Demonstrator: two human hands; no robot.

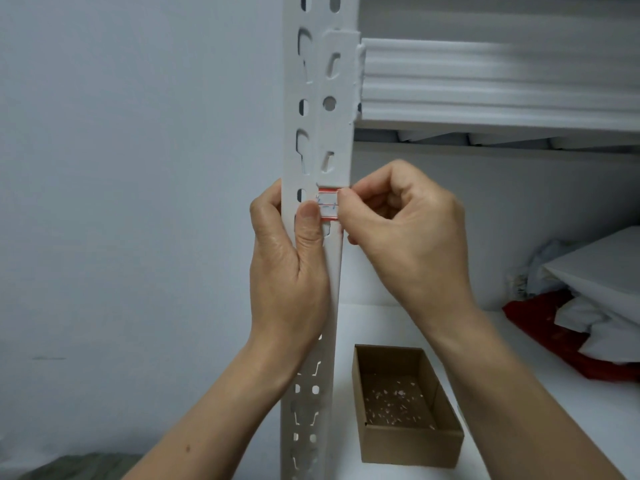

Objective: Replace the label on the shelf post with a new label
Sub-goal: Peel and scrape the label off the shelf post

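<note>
Your left hand [287, 271] wraps the post [334, 133], thumb pressing the label [328, 206] on its front face. Your right hand [405, 230], fingers curled, pinches the label's right edge. Likely peeling; next, lift that corner cleanly.

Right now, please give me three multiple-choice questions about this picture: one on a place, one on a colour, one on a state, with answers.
1. Where is the cardboard box? A lower shelf, right of the shelf post; B upper shelf; C floor.
2. Which colour borders the label? A blue; B red; C green.
3. What does the right hand do? A hangs idle; B holds the box; C pinches the label's right edge.
1A: it rests there, beside the post. 2B: red bands top and bottom. 3C: its fingertips meet there.
</note>
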